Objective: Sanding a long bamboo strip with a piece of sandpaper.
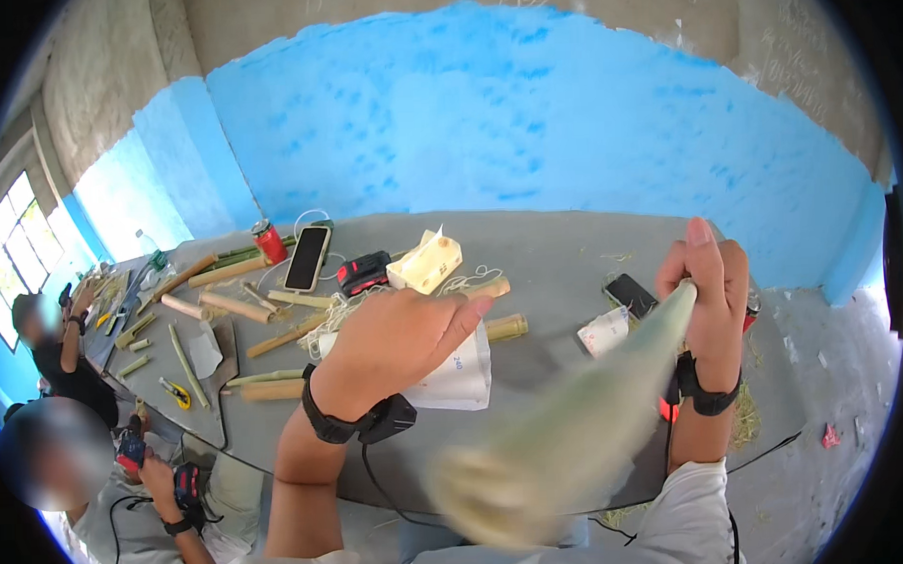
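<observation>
My right hand (pixel 711 298) is closed around the narrow-looking end of a pale green length of bamboo (pixel 595 396). The bamboo slants down and left toward me, smeared by motion, its cut end nearest my body. To the left, my left hand (pixel 394 344) is over the table, back of the hand up and thumb pointing right; its other fingers are mostly hidden. Just beyond that thumb shows a short bamboo stub (pixel 491 287), and I cannot tell whether the hand touches it. Beneath the hand are a white printed paper (pixel 455 376) and another bamboo piece (pixel 506 327).
Bamboo pieces (pixel 236 307), a phone (pixel 307 258), a red can (pixel 268 242), a black-red battery pack (pixel 364 273) and a cream tissue pack (pixel 426 262) crowd the grey table (pixel 560 243). A second phone (pixel 631 295) lies right. A co-worker's hand (pixel 160 483) is at lower left.
</observation>
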`<state>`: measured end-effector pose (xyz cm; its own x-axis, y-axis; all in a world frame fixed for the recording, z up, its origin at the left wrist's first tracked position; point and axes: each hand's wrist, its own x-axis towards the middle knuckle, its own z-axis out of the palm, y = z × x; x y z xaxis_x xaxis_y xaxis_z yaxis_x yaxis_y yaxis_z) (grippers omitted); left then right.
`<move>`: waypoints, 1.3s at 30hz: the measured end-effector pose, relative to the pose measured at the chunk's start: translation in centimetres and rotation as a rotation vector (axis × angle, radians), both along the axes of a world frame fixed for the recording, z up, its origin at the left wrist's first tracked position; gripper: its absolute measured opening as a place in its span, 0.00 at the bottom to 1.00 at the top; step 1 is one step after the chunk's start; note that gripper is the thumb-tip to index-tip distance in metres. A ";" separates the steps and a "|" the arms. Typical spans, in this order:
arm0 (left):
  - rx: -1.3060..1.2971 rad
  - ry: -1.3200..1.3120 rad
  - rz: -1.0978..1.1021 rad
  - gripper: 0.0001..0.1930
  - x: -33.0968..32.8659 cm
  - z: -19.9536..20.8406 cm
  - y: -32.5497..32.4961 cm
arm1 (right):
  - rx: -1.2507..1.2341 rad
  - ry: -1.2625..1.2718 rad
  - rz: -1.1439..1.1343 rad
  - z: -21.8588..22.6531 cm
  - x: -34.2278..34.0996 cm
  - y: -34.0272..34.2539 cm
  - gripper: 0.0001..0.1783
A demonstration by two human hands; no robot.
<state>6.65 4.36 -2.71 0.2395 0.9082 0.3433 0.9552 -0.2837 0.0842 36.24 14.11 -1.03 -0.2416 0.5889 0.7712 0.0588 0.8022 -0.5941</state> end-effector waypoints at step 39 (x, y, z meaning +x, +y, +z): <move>0.010 -0.513 0.103 0.25 0.1 1.1 -0.5 | 0.134 -0.929 -0.219 -3.3 -3.3 1.5 0.26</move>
